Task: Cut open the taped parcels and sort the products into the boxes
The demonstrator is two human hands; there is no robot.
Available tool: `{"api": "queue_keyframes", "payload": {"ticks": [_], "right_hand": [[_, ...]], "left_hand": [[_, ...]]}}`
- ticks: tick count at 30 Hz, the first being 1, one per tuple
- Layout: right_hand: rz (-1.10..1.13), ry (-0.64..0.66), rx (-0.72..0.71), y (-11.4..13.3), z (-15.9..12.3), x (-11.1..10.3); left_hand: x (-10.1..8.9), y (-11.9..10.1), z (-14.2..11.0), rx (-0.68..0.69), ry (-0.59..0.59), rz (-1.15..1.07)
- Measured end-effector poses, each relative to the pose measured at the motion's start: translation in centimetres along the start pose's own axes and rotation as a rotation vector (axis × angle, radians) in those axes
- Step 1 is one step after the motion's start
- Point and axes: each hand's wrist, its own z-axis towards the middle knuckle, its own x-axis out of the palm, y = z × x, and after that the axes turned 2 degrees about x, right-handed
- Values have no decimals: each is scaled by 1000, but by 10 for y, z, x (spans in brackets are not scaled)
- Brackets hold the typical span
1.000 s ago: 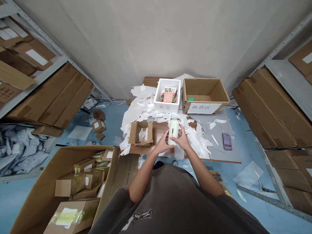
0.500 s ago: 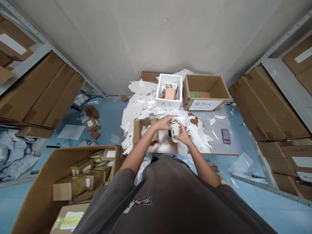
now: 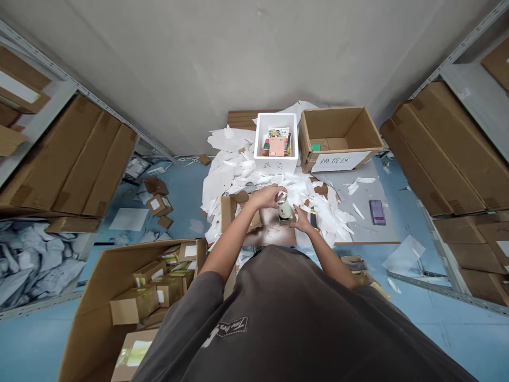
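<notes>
My left hand [image 3: 269,196] is closed round the top of a pale can [image 3: 284,209] with a silver-coloured lid. The can is slightly tilted, and its lower end meets a small dark green box [image 3: 284,220] on the table; whether it is inside the box or in front of it I cannot tell. Close by on the right, my right hand [image 3: 302,218] has its fingers and thumb apart at the side of the can and green box. An opened cardboard box [image 3: 228,215] is partly hidden behind my left forearm.
Torn white paper [image 3: 217,180] covers much of the table. Behind stand a white foam box [image 3: 276,165] with booklets and a labelled cardboard box [image 3: 342,162]. A purple item [image 3: 377,212] lies right. A large carton [image 3: 85,297] of parcels stands at left; shelves flank both sides.
The can has gone down towards the table and the green box. My right hand has come off the can's side and moved slightly right. The camera view has shifted a little.
</notes>
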Motion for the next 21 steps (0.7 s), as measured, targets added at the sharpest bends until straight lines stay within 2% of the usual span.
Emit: {"api": "queue_keyframes", "payload": {"ticks": [3, 7, 13, 18, 20, 21], "right_hand": [[16, 11, -15, -14, 13, 10], [41, 14, -21, -25, 28, 22], [74, 3, -24, -42, 31, 34], [50, -8, -13, -49, 30, 41], [57, -4, 0, -49, 30, 40], [68, -5, 8, -49, 29, 39]], "left_hand": [[18, -1, -1, -83, -4, 45], [47, -5, 0, -103, -13, 122], [103, -4, 0, -239, 26, 183], [149, 7, -4, -312, 49, 138], [161, 14, -9, -311, 8, 55], [166, 18, -11, -302, -49, -5]]}}
